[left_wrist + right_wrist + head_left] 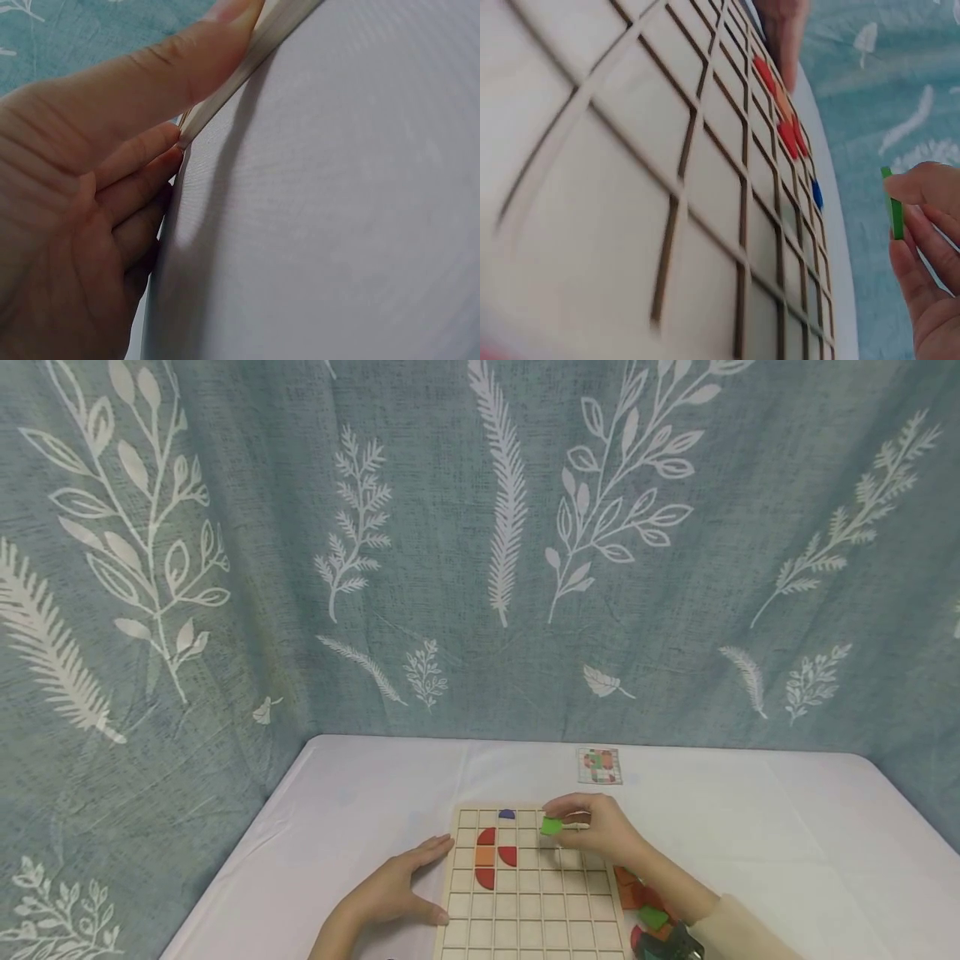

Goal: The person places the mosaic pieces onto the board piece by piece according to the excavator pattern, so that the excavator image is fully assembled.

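Observation:
A wooden grid board [529,906] lies on the table. My right hand [600,831] pinches a green tile [551,826] between thumb and fingertips, above the board's upper right part; the right wrist view shows the green tile [893,204] edge-on, apart from the grid. Along the board's left edge, my left hand [397,885] rests with fingers extended and thumb spread, touching the rim. In the left wrist view the left hand [97,172] lies against that edge. Set in the cells are an orange square [485,857], red quarter-round pieces [507,856] and a blue half-round piece [507,814].
A small pattern card [599,767] lies behind the board on the white tabletop [750,827]. Right of the board, partly under my right forearm, is a pile of red, orange and green pieces [652,917]. A patterned blue-green curtain [450,568] hangs behind the table.

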`<state>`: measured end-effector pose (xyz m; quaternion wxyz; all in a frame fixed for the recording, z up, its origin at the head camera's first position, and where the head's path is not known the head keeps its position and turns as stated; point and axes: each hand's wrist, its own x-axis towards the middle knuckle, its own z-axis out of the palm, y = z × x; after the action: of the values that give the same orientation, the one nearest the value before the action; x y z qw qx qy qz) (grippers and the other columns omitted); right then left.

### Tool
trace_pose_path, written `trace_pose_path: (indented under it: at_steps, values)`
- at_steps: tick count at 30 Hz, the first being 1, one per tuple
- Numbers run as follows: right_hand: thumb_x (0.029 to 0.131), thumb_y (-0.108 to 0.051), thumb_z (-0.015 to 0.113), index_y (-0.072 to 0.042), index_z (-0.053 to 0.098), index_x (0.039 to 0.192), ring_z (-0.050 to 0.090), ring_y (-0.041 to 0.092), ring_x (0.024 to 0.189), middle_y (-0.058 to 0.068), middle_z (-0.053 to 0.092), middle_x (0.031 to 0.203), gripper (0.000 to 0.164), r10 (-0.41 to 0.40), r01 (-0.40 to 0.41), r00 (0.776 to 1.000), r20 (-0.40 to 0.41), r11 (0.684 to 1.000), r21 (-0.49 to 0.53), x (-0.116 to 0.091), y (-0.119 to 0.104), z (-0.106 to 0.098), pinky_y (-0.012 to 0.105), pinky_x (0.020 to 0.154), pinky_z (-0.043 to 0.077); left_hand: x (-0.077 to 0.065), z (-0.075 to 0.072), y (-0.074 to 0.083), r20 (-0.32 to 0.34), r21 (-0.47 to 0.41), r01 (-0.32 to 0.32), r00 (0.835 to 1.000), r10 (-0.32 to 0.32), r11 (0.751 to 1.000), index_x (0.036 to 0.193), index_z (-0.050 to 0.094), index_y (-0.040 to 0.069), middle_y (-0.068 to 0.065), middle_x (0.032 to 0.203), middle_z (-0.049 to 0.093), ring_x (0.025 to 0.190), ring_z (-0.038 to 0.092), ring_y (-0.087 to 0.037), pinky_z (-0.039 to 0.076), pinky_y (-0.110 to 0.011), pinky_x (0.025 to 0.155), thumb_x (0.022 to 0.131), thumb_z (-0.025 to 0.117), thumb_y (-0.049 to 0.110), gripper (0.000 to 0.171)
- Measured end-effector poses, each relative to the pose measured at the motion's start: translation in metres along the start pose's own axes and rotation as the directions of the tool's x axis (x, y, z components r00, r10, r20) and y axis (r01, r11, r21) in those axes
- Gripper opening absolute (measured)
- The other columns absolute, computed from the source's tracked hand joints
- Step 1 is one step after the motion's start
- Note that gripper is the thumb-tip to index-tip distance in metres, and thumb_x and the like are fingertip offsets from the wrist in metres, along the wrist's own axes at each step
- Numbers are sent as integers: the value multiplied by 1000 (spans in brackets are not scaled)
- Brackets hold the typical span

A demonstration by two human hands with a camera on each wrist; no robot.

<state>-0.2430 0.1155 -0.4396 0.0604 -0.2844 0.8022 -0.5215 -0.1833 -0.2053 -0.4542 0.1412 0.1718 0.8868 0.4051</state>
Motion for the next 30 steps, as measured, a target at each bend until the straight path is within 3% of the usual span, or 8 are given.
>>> trace_pose_path:
  at_steps: [9,13,18,23,30]
  values:
    - [78,-6,72,2,66,104,62,28,99,16,66,106,29,-50,50,997,65,999,-2,20,8,32,23,82,53,0,1,1,-5,-8,10,1000,-10,1000,139,42,9,-13,147,34,135,24,-40,20,-61,107,56,84,34,96]
    - [78,-7,72,-2,68,100,64,23,96,11,67,102,24,-47,49,996,71,998,-27,26,13,41,21,82,53,0,1,1,-2,-14,9,1000,-9,1000,139,41,8,-14,147,33,136,24,-40,20,-61,107,57,84,34,96]
    - [77,-6,72,-6,70,96,65,17,92,6,69,96,19,-64,71,995,74,994,-88,31,18,49,20,81,52,-1,1,1,5,-29,1,1000,-1,1000,139,41,7,-14,147,33,136,23,-41,20,-62,107,58,84,33,95]
    - [77,-3,71,-7,70,95,65,19,94,5,70,96,18,-123,134,989,83,981,-137,35,17,54,20,82,52,-1,2,0,2,-16,-1,1000,1,1000,139,40,8,-14,147,33,135,24,-41,21,-62,106,58,84,34,96]
    - [76,0,71,-6,69,96,64,22,98,6,70,97,21,-139,152,985,101,979,-135,38,17,56,21,85,52,-2,1,2,-2,-9,-1,1000,1,1000,139,41,8,-13,147,33,135,24,-40,21,-61,107,59,84,34,95]
